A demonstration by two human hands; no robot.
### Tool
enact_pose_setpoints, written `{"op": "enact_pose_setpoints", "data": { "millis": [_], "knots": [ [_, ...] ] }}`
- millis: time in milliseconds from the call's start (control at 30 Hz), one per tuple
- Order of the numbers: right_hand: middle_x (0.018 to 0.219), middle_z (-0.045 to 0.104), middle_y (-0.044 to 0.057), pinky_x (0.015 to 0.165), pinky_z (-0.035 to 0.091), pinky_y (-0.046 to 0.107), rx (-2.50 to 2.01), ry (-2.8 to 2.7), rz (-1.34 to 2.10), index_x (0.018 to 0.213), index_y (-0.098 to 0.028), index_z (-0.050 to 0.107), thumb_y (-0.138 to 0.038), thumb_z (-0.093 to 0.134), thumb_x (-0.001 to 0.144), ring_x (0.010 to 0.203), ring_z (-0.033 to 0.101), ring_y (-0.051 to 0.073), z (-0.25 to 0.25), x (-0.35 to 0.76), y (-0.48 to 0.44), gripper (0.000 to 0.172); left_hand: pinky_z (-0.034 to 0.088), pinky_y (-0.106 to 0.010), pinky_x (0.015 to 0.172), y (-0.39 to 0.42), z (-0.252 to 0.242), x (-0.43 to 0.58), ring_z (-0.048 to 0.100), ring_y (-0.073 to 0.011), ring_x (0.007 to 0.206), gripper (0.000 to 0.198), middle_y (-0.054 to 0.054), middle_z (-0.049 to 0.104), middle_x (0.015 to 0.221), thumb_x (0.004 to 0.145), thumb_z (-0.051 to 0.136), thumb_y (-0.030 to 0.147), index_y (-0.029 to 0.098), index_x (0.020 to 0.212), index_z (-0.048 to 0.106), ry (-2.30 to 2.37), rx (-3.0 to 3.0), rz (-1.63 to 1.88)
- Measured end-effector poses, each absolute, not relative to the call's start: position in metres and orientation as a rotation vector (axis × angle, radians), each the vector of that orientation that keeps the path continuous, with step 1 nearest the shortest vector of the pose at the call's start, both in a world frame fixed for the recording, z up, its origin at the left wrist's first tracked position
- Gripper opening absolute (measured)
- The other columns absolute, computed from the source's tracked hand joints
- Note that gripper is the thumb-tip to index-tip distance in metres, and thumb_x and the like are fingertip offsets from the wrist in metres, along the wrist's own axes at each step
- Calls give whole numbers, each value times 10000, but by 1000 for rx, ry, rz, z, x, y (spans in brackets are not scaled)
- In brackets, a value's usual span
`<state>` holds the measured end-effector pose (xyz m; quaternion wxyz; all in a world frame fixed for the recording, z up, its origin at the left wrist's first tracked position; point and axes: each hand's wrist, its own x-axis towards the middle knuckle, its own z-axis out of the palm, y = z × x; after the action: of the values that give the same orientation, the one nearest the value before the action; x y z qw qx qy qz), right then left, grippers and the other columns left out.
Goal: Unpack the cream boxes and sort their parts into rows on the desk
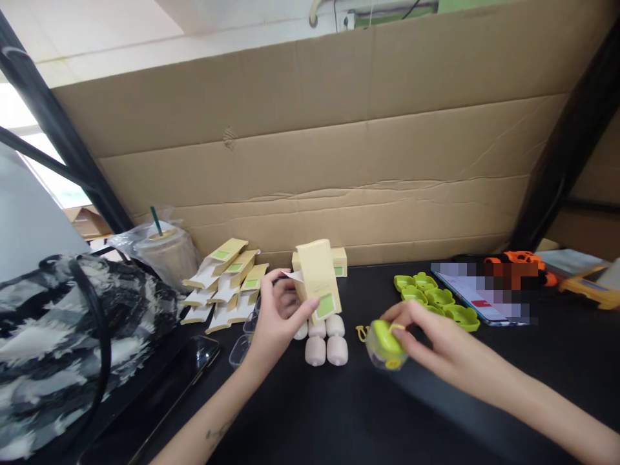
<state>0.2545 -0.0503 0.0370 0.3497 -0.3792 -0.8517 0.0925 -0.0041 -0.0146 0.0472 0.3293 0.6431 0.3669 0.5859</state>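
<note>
My left hand (283, 307) grips a small cream carton (317, 268) with a green square on its face, its flap standing out on the left side. In my right hand (416, 329) is a small clear case with a lime-green lid (387, 339), tilted above the black table; my fingers pinch it near a thin yellow loop. Several pale pinkish rounded pieces (326, 349) stand in rows just below the carton. A small yellow loop (361, 333) lies left of the case. Clear plastic cups (241, 349) sit partly behind my left wrist.
Several open cream cartons (225, 284) are stacked at left, near a bagged drink cup (167, 252). Another carton (341, 261) stands behind the held one. Lime-green lids (440, 297), a phone (477, 297) and an orange item (518, 268) lie right. A dark phone (155, 400) and patterned bag (72, 349) lie left.
</note>
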Motion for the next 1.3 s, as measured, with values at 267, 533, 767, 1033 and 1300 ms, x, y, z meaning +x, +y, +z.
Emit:
{"op": "enact_pose_setpoints", "data": {
  "millis": [267, 533, 767, 1033, 1300],
  "knots": [
    [853, 633, 31, 667, 536, 322, -1024, -2430, 55, 873, -215, 490, -185, 469, 912, 749, 640, 180, 29, 241, -58, 54, 486, -262, 547, -36, 56, 10, 634, -140, 546, 375, -27, 659, 781, 843, 600, 399, 187, 1077, 398, 782, 1068, 1039],
    [923, 638, 36, 888, 506, 311, -527, -2160, -720, 1113, -194, 593, -79, 514, 895, 916, 623, 157, 28, 236, -70, 258, 552, -342, 682, -50, 49, 23, 700, -243, 815, 513, -134, 664, 1028, 724, 746, 380, 181, 1032, 387, 805, 1041, 1008],
    [847, 705, 17, 810, 524, 286, -494, -2128, -835, 976, -181, 651, -82, 444, 918, 811, 648, 138, 35, 231, -75, 237, 564, -329, 693, -57, 42, 28, 706, -201, 755, 483, -119, 691, 972, 748, 719, 413, 173, 1022, 402, 768, 994, 923],
    [769, 729, 5, 802, 501, 248, -503, -2089, -850, 924, -215, 670, -63, 366, 928, 776, 642, 129, 31, 231, -79, 341, 570, -334, 626, -56, 37, 30, 708, -230, 724, 511, -104, 702, 907, 726, 740, 383, 190, 1011, 362, 782, 1023, 979],
    [705, 730, -25, 724, 524, 208, -439, -2163, -902, 860, -239, 688, -62, 384, 915, 688, 653, 107, 43, 232, -77, 356, 569, -378, 739, -58, 41, 30, 700, -235, 849, 477, -134, 672, 1057, 752, 724, 338, 185, 1034, 371, 682, 943, 996]
  ]
}}
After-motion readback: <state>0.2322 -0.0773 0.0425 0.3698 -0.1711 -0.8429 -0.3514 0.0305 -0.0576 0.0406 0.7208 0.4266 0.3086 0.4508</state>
